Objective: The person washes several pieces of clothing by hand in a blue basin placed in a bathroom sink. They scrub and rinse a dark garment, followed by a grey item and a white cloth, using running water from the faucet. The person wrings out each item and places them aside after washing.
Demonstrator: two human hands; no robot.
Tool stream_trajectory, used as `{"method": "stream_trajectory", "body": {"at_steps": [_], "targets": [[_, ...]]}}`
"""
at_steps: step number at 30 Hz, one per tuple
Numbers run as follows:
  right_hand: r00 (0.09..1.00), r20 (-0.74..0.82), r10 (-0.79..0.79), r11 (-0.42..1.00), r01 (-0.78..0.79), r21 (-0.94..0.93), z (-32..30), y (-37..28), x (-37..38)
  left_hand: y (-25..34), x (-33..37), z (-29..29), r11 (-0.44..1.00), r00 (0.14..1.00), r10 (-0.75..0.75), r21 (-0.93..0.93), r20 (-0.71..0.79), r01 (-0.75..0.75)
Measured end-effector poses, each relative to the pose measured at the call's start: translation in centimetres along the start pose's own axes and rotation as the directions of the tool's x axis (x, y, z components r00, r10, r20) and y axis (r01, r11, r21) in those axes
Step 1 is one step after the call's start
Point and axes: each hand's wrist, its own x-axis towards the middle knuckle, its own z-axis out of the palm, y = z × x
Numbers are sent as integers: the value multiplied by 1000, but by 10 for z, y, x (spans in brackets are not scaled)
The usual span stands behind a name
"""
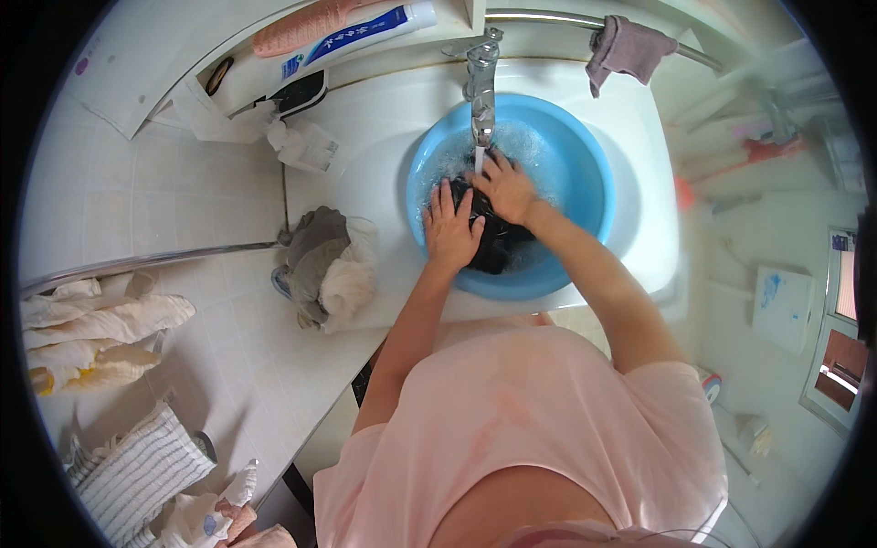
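Note:
A round blue basin stands in the white sink, holding sudsy water and a wet black cloth. Water runs from the chrome faucet into it. My left hand rests on the cloth's left side, palm down with fingers stretched out. On the upper part of the cloth, right beside the stream, lies my right hand, its fingers spread. Neither hand is wrapped round the cloth. What kind of garment the cloth is cannot be made out.
Grey and cream clothes are heaped on the counter's left edge. A plastic packet and a black hairbrush lie behind them. Above is a shelf with a toothpaste tube. A mauve cloth hangs on the rail at the back right.

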Motion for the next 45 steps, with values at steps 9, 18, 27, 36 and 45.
{"method": "stream_trajectory", "body": {"at_steps": [9,18,27,36,45], "targets": [[969,119,215,976,-218,12,23,14,36,-5,27,22,999,997,2,34,81,-5],[934,1,357,932,-357,60,29,15,42,-18,41,44,1000,995,22,-23,92,-20],[941,24,339,406,-169,898,-49,20,-40,46,-5,-25,-25,864,-219,-888,453,459],[916,-153,370,-169,228,959,-150,-25,-123,80,-1,-40,-896,774,36,-324,632,305],[948,-313,59,147,302,942,-171,-6,-185,89,23,-8,-962,772,137,-103,620,253]]}}
